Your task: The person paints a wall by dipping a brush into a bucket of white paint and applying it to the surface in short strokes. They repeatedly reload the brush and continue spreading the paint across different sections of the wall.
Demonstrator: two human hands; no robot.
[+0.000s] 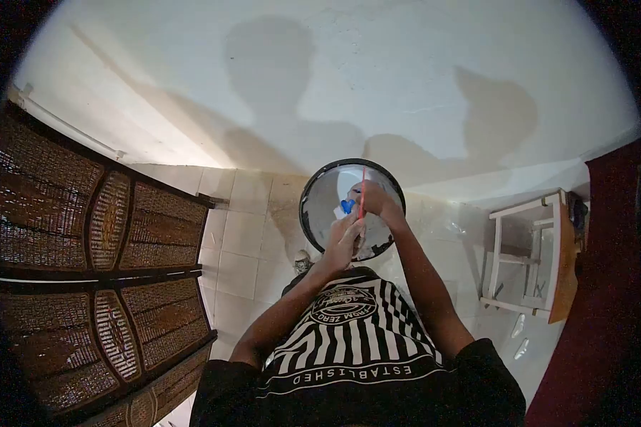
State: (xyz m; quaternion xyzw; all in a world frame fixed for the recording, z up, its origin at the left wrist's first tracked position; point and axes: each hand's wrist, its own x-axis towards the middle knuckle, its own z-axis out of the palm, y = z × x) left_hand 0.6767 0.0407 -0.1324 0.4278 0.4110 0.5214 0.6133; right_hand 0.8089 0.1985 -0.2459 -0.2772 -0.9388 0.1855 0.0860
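A thin red strip [364, 173] stands out between my hands, over a round stool-like top [315, 231] with a black rim and a grey surface. My right hand [379, 201] is closed around the strip's middle. Lower down, the fingers of my left hand [342, 240] are closed at its bottom end. Just left of the strip is a small blue thing [347, 206], with a small white piece [339, 213] beside it. My fingers partly hide both, and I cannot tell their kind.
Dark woven panels in wooden frames [64, 213] stand at the left. To the right, an overturned wooden stool [527, 260] lies on the tiled floor [238, 263], near a dark red cloth [598, 285]. A pale wall [406, 85] rises ahead, with shadows on it.
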